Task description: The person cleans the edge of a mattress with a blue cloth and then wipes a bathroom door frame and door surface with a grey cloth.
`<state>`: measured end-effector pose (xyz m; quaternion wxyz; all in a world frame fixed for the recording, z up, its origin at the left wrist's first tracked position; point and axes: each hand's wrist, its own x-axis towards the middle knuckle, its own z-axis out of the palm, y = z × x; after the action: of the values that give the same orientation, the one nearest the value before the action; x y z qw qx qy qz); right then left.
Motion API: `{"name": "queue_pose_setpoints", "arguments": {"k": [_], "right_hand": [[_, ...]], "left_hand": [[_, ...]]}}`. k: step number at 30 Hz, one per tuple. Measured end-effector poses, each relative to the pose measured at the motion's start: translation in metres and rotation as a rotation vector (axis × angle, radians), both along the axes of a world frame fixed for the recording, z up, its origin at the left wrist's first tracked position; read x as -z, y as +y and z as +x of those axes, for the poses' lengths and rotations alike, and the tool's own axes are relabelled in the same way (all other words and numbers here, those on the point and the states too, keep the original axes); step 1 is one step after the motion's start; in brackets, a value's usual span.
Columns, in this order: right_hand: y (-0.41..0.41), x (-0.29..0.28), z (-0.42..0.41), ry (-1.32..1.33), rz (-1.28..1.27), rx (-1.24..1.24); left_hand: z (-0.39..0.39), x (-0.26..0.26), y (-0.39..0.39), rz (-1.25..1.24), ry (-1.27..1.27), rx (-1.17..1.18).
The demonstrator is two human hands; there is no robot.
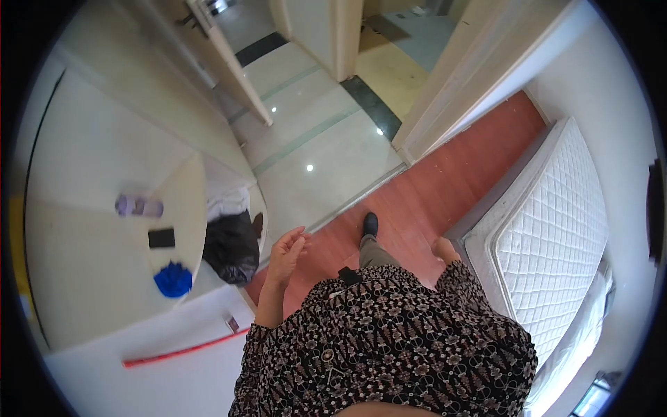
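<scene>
My left hand (289,254) is raised in front of my body, to the left of my patterned blouse (375,333). Its fingers are loosely bent and apart, with nothing visible in them. Nearest to it is a black plastic bag (233,249), a short way to its left. On the right, my right hand (446,251) hangs low beside the corner of a white quilted mattress (552,229) on a grey bed base (503,180). Its fingers are mostly turned away, so their pose is unclear. One dark shoe (370,224) shows on the reddish wood floor (417,203).
A pale shelf (182,208) on the left bears a purple bottle (139,206), a black flat object (161,238) and a blue bundle (173,280). Ahead, an open door (234,68) stands over the tiled floor (323,161). A doorway at upper right has a dark threshold (371,104).
</scene>
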<state>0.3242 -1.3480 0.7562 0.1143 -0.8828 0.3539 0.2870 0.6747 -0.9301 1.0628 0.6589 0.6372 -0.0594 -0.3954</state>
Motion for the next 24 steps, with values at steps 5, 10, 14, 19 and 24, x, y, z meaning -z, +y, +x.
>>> {"name": "queue_pose_setpoints", "arguments": {"k": [5, 10, 14, 19, 24], "right_hand": [[0.044, -0.046, 0.022, 0.293, 0.287, 0.104], [0.094, -0.078, 0.084, -0.044, 0.224, -0.588], [0.155, -0.123, 0.154, -0.26, 0.409, -0.196], [0.172, -0.107, 0.155, -0.416, 0.438, -0.214], [0.156, -0.091, 0.103, -0.165, 0.447, -0.139]], "left_hand": [[-0.023, 0.004, 0.041, 0.107, 0.059, -0.152], [-0.018, 0.01, 0.047, 0.044, -0.054, -0.087], [-0.014, 0.016, 0.078, 0.034, -0.041, -0.117], [-0.017, 0.027, 0.104, 0.044, -0.08, -0.154], [-0.04, 0.033, 0.131, 0.103, -0.032, -0.27]]}}
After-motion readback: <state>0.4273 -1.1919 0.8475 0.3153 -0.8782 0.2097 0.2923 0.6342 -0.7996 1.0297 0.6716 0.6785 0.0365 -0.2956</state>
